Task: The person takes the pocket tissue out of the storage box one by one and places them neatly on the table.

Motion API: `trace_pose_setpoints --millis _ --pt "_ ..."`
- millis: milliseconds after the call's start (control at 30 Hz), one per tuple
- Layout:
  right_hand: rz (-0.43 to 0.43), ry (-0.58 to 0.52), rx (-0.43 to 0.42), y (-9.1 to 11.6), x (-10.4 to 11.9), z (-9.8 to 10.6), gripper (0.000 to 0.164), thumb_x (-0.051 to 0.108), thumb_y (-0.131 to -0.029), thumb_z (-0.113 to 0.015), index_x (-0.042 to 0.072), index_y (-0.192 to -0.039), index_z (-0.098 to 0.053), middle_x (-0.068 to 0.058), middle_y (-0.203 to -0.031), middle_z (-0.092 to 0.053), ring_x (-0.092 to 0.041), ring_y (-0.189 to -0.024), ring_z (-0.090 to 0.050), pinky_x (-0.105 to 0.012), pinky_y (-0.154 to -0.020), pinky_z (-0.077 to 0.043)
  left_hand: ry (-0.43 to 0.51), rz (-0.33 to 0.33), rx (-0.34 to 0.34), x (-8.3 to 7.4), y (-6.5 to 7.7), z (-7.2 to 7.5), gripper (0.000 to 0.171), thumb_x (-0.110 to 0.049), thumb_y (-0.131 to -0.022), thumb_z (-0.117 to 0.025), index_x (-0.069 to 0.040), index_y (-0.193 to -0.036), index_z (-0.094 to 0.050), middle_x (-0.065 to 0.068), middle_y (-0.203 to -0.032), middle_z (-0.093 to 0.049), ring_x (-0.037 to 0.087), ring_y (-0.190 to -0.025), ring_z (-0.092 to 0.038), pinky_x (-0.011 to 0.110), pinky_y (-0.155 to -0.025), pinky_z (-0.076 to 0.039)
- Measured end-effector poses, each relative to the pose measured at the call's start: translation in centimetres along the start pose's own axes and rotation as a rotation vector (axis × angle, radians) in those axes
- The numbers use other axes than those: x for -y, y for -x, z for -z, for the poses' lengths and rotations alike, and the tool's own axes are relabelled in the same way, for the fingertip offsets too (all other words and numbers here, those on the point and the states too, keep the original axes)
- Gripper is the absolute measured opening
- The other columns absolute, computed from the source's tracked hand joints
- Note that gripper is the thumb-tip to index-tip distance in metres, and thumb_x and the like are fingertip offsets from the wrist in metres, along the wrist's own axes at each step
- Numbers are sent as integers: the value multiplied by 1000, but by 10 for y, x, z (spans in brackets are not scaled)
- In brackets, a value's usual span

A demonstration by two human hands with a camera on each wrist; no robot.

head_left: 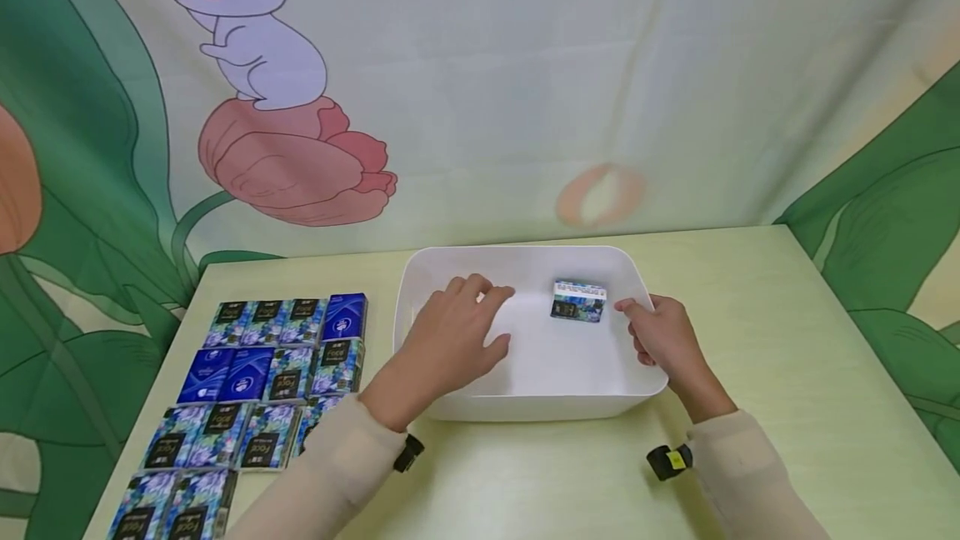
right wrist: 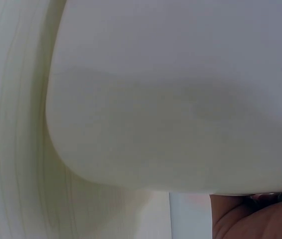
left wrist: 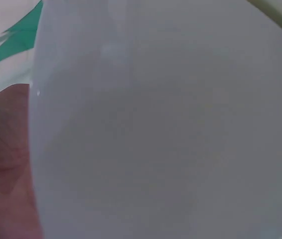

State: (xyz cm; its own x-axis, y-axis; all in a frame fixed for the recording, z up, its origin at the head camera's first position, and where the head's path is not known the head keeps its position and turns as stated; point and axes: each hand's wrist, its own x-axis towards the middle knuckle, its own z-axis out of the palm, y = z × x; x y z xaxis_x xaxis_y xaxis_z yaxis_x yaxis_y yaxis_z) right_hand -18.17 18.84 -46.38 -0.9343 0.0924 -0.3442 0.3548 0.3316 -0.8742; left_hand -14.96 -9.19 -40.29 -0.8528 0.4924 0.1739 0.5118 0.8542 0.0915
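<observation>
A white plastic bin (head_left: pixel 536 361) stands on the table. Inside it, toward the right, lies one small pack of pocket tissues (head_left: pixel 578 301) with a blue floral print and a black label. My left hand (head_left: pixel 450 340) hovers over the bin's left part, fingers loosely bent and thumb apart, with nothing between them. With fingers curled over the right rim, my right hand (head_left: pixel 663 338) grips the bin. Both wrist views are mostly filled by the bin's outer wall (left wrist: pixel 156 129), and part of the right hand shows at the lower right corner of the right wrist view.
Rows of similar tissue packs (head_left: pixel 288 373) lie flat on the table (head_left: pixel 787 357) left of the bin, several floral and a few plain dark blue (head_left: pixel 345 317). My left forearm partly covers one row. A printed curtain (head_left: pixel 487 107) hangs behind the table's back edge.
</observation>
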Motion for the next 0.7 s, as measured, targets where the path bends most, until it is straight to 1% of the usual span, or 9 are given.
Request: trace_pose_setpoints --millis 100,200,267,367,433,533,633,700 --pt "2 2 3 0 0 -1 34 22 -102 -51 -6 -120 -59 -3 -62 -46 -12 -48 -40 -25 -44 -36 -77 -17 144 -13 -15 -8 53 -37 -93 -68 -12 -139 -58 14 -126 -60 32 -108 -59 44 -77 -53" --pt "6 3 4 0 -1 -2 34 22 -102 -51 -6 -120 -59 -3 -61 -46 -12 -47 -40 -25 -43 -36 -121 -22 264 -26 -27 -19 59 -42 -94 -66 -13 -143 -54 14 -131 -57 31 -111 -58 44 -80 -53" --pt "14 2 7 0 -1 -3 35 22 -101 -51 -6 -120 -59 -2 -60 -46 -12 -47 -39 -24 -43 -36 -148 -29 319 -34 -34 -27 64 -46 -94 -64 -15 -147 -50 14 -135 -55 30 -113 -57 43 -82 -53" --pt "35 0 7 0 -1 -3 35 22 -101 -52 -7 -119 -60 -1 -56 -45 -10 -44 -38 -24 -42 -35 -173 -46 354 -46 -45 -38 71 -49 -94 -64 -15 -153 -44 15 -145 -48 29 -122 -53 42 -87 -52" --pt "43 -1 9 1 0 -3 35 22 -100 -52 -8 -117 -61 0 -55 -45 -10 -43 -38 -24 -41 -34 -189 -63 362 -53 -51 -45 76 -49 -93 -64 -14 -156 -40 17 -152 -42 30 -129 -49 42 -91 -52" --pt "48 -2 10 3 0 -2 32 22 -100 -54 -7 -112 -60 0 -54 -44 -10 -41 -38 -25 -41 -34 -198 -78 380 -60 -60 -51 82 -49 -92 -64 -15 -159 -32 16 -160 -32 31 -140 -40 44 -98 -48" --pt "59 0 13 4 1 -1 31 22 -100 -54 -7 -109 -59 0 -54 -44 -9 -41 -38 -25 -41 -34 -213 -68 408 -63 -67 -56 86 -50 -91 -64 -18 -161 -25 12 -162 -29 29 -143 -36 44 -101 -45" --pt "60 3 8 4 1 0 31 23 -100 -55 -7 -108 -58 0 -56 -45 -10 -42 -38 -25 -41 -35 -238 -55 404 -64 -70 -58 86 -50 -91 -65 -20 -161 -26 9 -159 -34 28 -139 -40 43 -100 -45"
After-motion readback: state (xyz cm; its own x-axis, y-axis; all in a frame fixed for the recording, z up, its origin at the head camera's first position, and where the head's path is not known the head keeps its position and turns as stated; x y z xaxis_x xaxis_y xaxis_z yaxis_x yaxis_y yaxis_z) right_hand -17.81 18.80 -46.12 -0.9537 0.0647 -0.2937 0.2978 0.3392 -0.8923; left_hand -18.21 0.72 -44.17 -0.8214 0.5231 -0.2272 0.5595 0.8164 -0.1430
